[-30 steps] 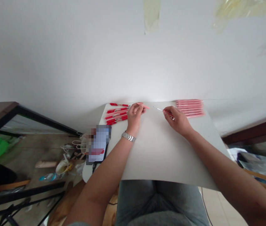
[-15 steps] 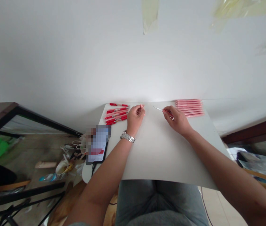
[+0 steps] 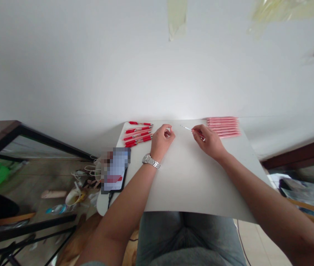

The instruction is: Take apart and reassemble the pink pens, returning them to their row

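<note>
My right hand (image 3: 207, 142) is closed around a thin pen refill (image 3: 186, 128), whose whitish end with a fine tip points left; a bit of red shows between the fingers. Opposite it, my left hand (image 3: 162, 140) has thumb and forefinger curled into a pinch. A tiny reddish bit shows at those fingertips, too small to name. A gap lies between the refill tip and the left fingers. Several red pens (image 3: 138, 140) with clear barrels lie left of my left hand. Beyond my right hand rests a row of pink refills or sticks (image 3: 223, 122), side by side.
Both hands are over a white table (image 3: 184, 181) set against a white wall (image 3: 145, 66). A phone (image 3: 116, 170) with a cable lies at the table's left edge. On the floor to the left are a cup (image 3: 73, 197) and a bottle (image 3: 57, 209).
My left hand has turned and shifted slightly right, toward the refill, with its thumb and forefinger now forming a rounder loop. My right hand and the refill have hardly moved.
</note>
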The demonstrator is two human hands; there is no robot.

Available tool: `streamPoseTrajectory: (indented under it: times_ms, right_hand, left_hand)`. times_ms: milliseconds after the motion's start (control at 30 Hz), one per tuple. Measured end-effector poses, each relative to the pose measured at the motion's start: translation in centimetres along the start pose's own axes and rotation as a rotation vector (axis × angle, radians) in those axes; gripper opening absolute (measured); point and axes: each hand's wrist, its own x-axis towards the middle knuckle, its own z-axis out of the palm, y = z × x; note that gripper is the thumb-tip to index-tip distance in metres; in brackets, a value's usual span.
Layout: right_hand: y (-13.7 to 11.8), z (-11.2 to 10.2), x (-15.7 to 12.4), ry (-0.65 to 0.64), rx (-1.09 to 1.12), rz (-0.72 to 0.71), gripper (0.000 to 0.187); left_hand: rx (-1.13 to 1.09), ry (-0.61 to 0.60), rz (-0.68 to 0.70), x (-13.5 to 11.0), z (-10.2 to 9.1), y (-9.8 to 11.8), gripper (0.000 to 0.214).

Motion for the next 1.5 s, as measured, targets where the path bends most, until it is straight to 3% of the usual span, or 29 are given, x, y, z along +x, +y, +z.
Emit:
streamPoseTrajectory:
  times_ms: [400, 533, 800, 1500]
  right_hand:
    - [0.0, 0.0, 0.0, -0.001, 0.001, 0.006, 0.018]
    - [0.1, 0.1, -0.1, -0.006, -0.006, 0.012, 0.019]
    - [0.1, 0.1, 0.0, -0.001, -0.002, 0.006, 0.018]
    - [0.1, 0.1, -0.1, -0.015, -0.009, 0.019, 0.019]
  left_hand:
    - [0.109, -0.049, 0.023, 0.0, 0.4, -1.0, 0.016]
    - [0.181, -0.064, 0.033, 0.0, 0.3, -0.8, 0.005]
    - [0.325, -0.104, 0.044, -0.1, 0.0, 0.1, 0.011]
    - [0.25, -0.113, 0.019, -0.1, 0.0, -0.3, 0.012]
